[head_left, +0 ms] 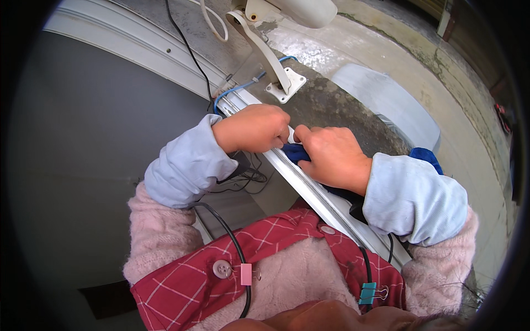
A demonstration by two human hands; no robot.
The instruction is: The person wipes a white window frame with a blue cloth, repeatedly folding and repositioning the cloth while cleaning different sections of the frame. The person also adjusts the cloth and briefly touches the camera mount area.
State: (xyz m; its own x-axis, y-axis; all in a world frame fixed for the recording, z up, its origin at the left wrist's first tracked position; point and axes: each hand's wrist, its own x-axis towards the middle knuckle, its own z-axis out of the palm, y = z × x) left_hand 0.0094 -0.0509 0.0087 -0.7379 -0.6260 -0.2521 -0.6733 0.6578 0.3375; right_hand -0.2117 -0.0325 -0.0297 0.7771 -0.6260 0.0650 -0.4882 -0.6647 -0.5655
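Over a white sliding-window track (326, 201), my two hands are close together. My left hand (254, 128) is closed in a fist at the track, its fingertips turned down; what they hold, if anything, is hidden. Beside it, my right hand (334, 154) has its fingers curled on a dark blue cloth (295, 151), which lies across the track and partly under that hand. A small white bit shows between the two hands; I cannot tell what it is.
Outside the window, a white bracket (284, 85) bolted to the concrete ledge carries a white camera housing (312, 11). A blue cable (240, 87) and a black cable (187, 47) cross the frame. Dark loose cables (251, 175) hang inside. A pale rounded surface (392, 102) lies beyond the ledge.
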